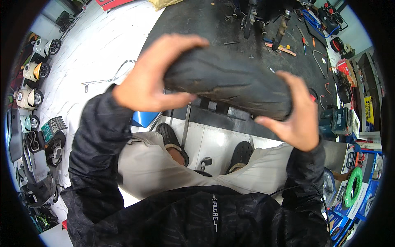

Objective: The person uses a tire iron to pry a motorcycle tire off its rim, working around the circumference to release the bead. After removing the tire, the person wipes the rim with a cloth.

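The tyre [230, 84] looks like matt black rubber, its tread cut with grooves. Beyond it, the dark mat [177, 26] is dull and scuffed. Left of the tyre, the floor [109, 45] is smooth, glossy and marbled, and a bent tube [103, 80] there is shiny metal. Farther left of the tyre, the scooter bodies [31, 71] look like glossy plastic. Nearer the wearer than the tyre, the clogs [240, 152] appear matt and moulded, the trousers [144, 168] soft, creased cloth, and the jacket [164, 218] faintly sheened fabric.
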Available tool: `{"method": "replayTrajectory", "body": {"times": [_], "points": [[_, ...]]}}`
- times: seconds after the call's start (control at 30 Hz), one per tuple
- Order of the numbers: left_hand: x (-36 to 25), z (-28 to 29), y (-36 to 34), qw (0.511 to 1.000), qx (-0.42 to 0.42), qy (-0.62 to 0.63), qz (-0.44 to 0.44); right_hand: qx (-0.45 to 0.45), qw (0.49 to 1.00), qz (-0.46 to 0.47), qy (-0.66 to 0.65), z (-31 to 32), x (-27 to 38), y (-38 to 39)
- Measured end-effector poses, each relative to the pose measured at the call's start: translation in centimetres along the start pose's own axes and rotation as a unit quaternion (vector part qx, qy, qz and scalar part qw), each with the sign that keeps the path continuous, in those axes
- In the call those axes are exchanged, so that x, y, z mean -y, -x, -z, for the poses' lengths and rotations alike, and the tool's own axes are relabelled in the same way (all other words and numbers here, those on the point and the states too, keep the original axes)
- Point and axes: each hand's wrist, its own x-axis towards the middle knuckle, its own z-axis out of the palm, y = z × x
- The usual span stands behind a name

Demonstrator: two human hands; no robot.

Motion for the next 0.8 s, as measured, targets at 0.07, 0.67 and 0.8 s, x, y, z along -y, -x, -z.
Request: {"method": "replayTrajectory", "body": {"times": [0.07, 0.67, 0.8], "points": [[2.4, -4.6, 0.5, 0.996, 0.08, -0.001, 0.039, 0.163, 0.98, -0.112, -0.034, -4.0, -1.3, 0.5], [8.3, -16.0, 7.4, 0.951, 0.25, 0.09, 0.161, 0.246, 0.967, -0.044, -0.048, -16.7, -0.5, 5.7], [6.2, -14.2, 4.3, 0.95, 0.27, 0.0, 0.158, 0.251, 0.968, -0.029, -0.018, -14.6, -1.1, 4.4]]}}
